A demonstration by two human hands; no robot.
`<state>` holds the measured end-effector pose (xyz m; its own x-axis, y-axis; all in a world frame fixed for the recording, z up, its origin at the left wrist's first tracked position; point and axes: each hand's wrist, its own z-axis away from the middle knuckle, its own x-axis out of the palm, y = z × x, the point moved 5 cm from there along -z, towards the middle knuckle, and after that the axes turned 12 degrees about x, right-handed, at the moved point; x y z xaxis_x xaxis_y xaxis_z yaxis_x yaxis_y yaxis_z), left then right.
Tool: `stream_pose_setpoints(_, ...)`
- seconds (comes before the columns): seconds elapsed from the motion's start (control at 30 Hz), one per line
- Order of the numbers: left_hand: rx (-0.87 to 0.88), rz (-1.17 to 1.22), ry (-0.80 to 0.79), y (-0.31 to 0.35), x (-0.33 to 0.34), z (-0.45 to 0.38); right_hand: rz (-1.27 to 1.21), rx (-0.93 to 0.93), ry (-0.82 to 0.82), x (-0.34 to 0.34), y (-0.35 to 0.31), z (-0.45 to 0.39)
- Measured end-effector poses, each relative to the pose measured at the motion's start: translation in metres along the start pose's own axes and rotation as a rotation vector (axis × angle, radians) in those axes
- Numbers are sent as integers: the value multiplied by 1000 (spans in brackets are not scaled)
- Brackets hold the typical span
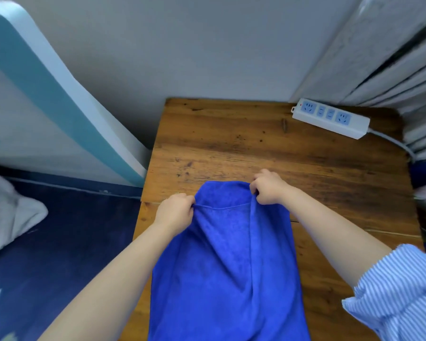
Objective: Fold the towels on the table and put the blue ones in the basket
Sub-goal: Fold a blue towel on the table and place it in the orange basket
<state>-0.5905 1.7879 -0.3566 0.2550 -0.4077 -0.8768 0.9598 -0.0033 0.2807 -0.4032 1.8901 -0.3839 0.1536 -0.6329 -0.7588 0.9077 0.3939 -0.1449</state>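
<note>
Towel (229,262) blue, soft, light, limp on worktop (231,143); left grip (176,209) and right grip (268,187) pinch hem corners; best hold.

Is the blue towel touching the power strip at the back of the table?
Apart. The head view shows the blue towel ending at the hands, with a wide stretch of bare table between its far edge and the power strip.

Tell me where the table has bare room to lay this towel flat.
Bare wood runs from the blue towel back to the wall, left of the power strip. A narrower strip lies beyond the right hand. The back right corner of the table is crowded.
</note>
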Motion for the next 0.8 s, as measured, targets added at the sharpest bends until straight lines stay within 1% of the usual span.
stream_pose_setpoints(0.13,49,-10,10,7,4,-10,20,-80,-15,-11,13,16)
stream_pose_setpoints(0.27,125,5,-9,24,8,-25,52,-85,-12,-5,36,42)
stream_pose_setpoints(0.4,206,-26,-109,41,11,-47,-76,0,27,4,52,54)
stream_pose_setpoints(0.53,332,-70,-342,57,16,-62,-155,4,98,11,55,66)
stream_pose_setpoints(0.6,366,-112,-413,62,15,-67,-149,28,131,15,59,70)
stream_pose_setpoints(0.7,375,-105,-415,56,5,-68,-164,81,167,17,65,70)
stream_pose_setpoints(0.8,367,-130,-430,36,-6,-60,-211,120,192,20,71,69)
